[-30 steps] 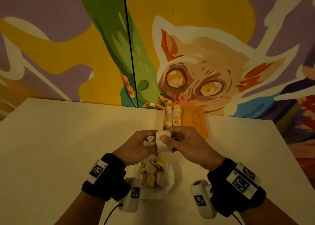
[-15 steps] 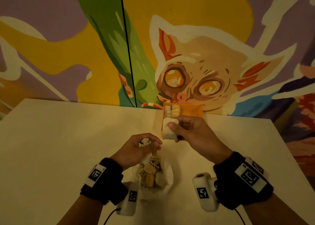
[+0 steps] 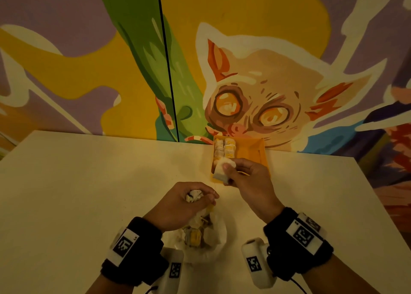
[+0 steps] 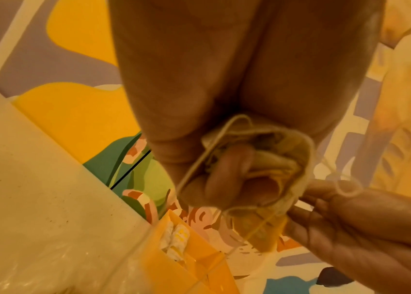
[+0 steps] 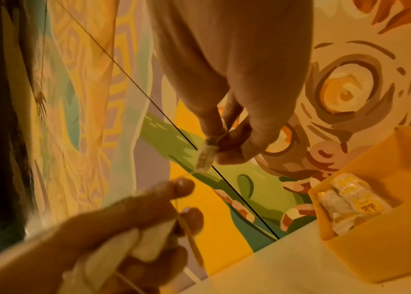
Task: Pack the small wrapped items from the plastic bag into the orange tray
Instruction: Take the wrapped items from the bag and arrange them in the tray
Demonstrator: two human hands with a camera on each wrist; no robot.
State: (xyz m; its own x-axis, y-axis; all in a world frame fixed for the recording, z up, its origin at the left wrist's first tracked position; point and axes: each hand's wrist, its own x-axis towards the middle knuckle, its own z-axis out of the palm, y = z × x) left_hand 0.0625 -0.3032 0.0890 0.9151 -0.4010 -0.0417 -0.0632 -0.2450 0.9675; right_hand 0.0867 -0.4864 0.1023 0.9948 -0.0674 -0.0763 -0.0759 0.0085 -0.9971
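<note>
A: Since a second ago the right hand has carried its small wrapped item away from the left hand, out over the near end of the orange tray.

B: And the mural wall?

A: It is rising behind everything, beyond both hands. The counter is spreading beneath them.

B: The plastic bag?

A: It is lying under the left hand, toward the wrist, with more items showing inside. That hand is curling closed around the bag's bunched top.

B: The tray?

A: Just past the right hand, against the wall, two rows of packed items are filling its left side. The right hand is pinching the wrapped item between thumb and fingers.
</note>
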